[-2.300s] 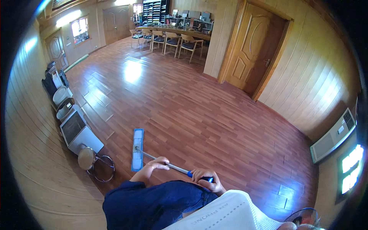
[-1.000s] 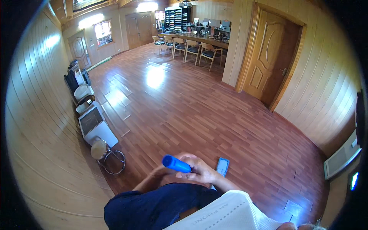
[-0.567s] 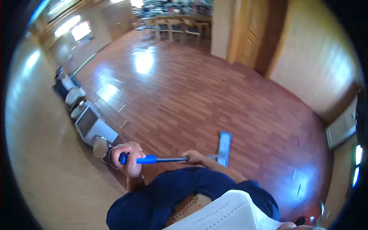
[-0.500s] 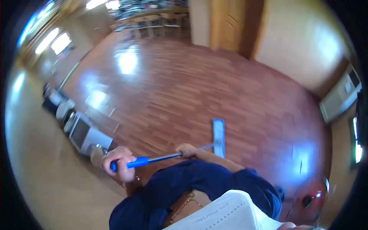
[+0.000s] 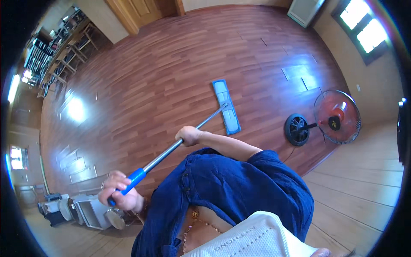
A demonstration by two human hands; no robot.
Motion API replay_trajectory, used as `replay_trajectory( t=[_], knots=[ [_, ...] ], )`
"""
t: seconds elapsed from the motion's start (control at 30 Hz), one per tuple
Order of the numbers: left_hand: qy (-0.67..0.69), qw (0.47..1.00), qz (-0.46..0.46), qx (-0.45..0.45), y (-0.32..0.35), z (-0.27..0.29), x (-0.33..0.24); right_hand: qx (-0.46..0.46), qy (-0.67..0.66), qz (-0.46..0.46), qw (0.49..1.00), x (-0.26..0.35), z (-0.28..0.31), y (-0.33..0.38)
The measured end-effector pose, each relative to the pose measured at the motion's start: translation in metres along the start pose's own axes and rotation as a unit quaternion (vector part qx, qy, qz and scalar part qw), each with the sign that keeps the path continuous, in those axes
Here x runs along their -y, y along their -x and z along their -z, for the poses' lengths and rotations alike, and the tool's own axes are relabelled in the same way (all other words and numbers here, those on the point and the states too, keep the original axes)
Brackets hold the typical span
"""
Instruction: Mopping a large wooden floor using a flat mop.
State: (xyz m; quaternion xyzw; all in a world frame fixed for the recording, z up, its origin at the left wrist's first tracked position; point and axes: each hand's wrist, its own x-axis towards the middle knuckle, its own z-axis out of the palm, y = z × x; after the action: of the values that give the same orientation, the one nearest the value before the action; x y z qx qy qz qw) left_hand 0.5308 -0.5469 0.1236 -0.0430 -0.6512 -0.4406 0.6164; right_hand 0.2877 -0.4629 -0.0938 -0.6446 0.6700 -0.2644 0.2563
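Note:
I hold a flat mop in both hands. My left hand (image 5: 116,193) is closed around the blue grip (image 5: 135,175) at the upper end of the handle, low on the left. My right hand (image 5: 188,135) grips the silver pole (image 5: 208,122) further down, arm stretched out from my dark blue shirt. The pole slants up and right to the light blue mop head (image 5: 226,106), which lies flat on the reddish wooden floor (image 5: 162,77).
A red standing fan (image 5: 336,117) with a round black base (image 5: 296,129) stands at the right by the wooden wall. Grey appliances (image 5: 90,212) sit at the lower left. Chairs and a table (image 5: 64,51) are far left, a wooden door (image 5: 137,10) at the top.
The view has swung round to the right, bringing the fan into sight. The mop head has slid across the floor and now lies ahead of my right hand; both hands keep their grip.

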Motion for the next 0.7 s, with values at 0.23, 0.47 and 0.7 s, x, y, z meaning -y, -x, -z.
replay_trajectory(
  t=[0.23, 0.47, 0.7],
  knots=[
    [0.147, 0.970, 0.102, 0.164, 0.009, -0.109, 0.059, -0.197, 0.002, -0.108, 0.975, -0.110, 0.043, 0.087],
    [0.272, 0.871, 0.216, 0.347, 0.020, -0.199, 0.137, -0.412, 0.099, -0.139, 0.895, -0.200, 0.092, 0.158],
    [0.315, 0.775, 0.166, 0.522, 0.023, -0.286, 0.183, -0.513, 0.111, -0.287, 0.801, -0.259, 0.105, 0.225]
  ],
)
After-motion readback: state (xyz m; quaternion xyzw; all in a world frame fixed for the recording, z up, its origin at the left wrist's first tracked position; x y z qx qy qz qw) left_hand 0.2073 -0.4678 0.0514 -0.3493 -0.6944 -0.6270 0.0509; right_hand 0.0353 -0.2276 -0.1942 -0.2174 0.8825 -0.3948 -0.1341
